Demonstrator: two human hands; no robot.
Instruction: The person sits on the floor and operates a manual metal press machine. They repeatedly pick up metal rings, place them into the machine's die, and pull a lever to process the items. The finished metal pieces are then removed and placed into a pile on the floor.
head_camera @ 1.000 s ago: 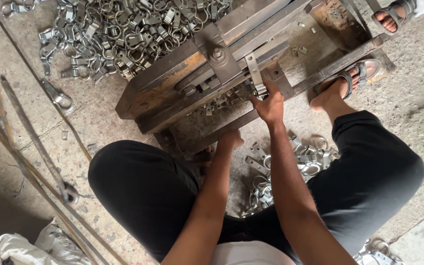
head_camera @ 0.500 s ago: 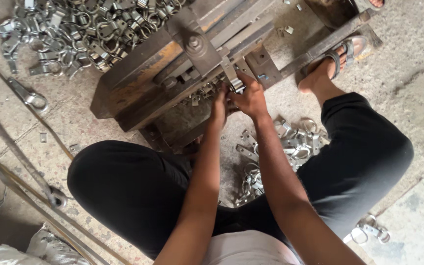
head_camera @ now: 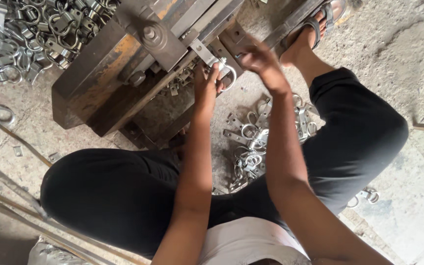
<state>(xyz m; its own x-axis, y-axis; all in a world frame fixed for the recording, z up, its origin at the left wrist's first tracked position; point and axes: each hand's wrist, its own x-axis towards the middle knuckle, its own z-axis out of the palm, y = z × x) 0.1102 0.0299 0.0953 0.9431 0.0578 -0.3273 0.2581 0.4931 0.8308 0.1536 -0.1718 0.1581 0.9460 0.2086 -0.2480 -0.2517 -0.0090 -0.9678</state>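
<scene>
Two hands work a steel press point(head_camera: 123, 73): left hand point(head_camera: 206, 87) pinches a stiff, light ring clamp point(head_camera: 225, 73); right hand point(head_camera: 260, 61) hovers unclenched.

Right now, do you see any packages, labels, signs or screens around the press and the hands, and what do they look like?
None in view: no package, label, sign or screen.
Left hand: holds a silver metal ring clip at the rusty steel press.
Right hand: raised beside it, blurred.
Loose clips: on the concrete floor between the knees.

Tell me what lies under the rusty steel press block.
Under the rusty press block, a shadowed gap holds small metal pieces on the concrete floor. Deeper in, the block covers everything. The left hand reaches beside it.
</scene>
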